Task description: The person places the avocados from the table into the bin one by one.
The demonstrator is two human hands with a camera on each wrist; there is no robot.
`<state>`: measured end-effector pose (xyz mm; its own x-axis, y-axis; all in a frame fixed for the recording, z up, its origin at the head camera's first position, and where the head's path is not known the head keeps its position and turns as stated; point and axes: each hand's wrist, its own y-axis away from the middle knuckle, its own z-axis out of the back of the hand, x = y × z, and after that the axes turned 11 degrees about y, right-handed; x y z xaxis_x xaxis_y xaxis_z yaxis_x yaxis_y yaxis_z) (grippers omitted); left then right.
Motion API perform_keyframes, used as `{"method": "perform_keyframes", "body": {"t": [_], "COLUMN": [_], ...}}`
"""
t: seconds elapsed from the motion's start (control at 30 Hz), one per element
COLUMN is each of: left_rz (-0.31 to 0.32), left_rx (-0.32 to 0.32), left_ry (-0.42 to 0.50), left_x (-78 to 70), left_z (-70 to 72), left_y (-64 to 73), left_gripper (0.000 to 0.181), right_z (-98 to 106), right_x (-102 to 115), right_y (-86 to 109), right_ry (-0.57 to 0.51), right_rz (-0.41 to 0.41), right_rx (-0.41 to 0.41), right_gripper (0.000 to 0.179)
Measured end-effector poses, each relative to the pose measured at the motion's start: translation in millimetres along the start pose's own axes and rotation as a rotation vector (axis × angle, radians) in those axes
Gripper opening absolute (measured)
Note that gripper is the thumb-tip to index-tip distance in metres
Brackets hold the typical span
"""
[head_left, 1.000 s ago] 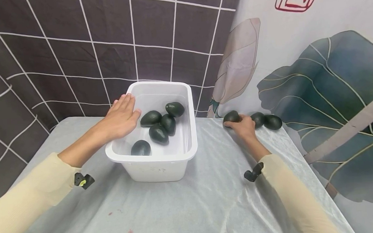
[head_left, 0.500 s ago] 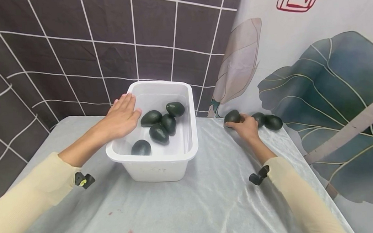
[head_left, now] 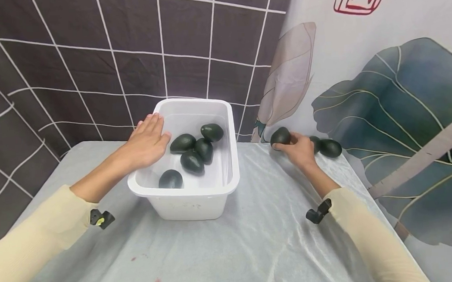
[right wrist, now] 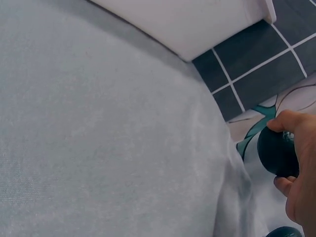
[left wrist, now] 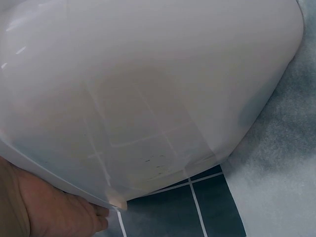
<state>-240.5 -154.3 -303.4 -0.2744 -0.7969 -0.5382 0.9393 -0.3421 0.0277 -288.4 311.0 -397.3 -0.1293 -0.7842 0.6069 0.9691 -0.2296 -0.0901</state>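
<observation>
Held avocado (head_left: 280, 135) slightly higher, five avocados (head_left: 192, 162) inside white tub (head_left: 191, 207)

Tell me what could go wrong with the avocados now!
The avocado pinched in the right hand looks smooth and rounded, so it might slip out.

The two other avocados beside that hand lie near the edge of the table, so a bump could perhaps roll one off.

The left hand lies over the rim of the white bin; a hard push might tip or slide it.
</observation>
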Motion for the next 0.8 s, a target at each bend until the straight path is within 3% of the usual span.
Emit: {"method": "perform_keyframes", "body": {"t": [0.8], "left_rz": [-0.001], "left_rx": [0.002], "left_ry": [0.007], "left_x": [-0.1], "left_z": [-0.2], "left_y": [-0.2], "left_gripper": [0.075], "right_z": [15.9], "right_x": [50.0], "right_y": [2.1], "right_ry": [-0.065], "right_rz": [0.129], "right_rx": [0.028], "right_gripper": [0.090]}}
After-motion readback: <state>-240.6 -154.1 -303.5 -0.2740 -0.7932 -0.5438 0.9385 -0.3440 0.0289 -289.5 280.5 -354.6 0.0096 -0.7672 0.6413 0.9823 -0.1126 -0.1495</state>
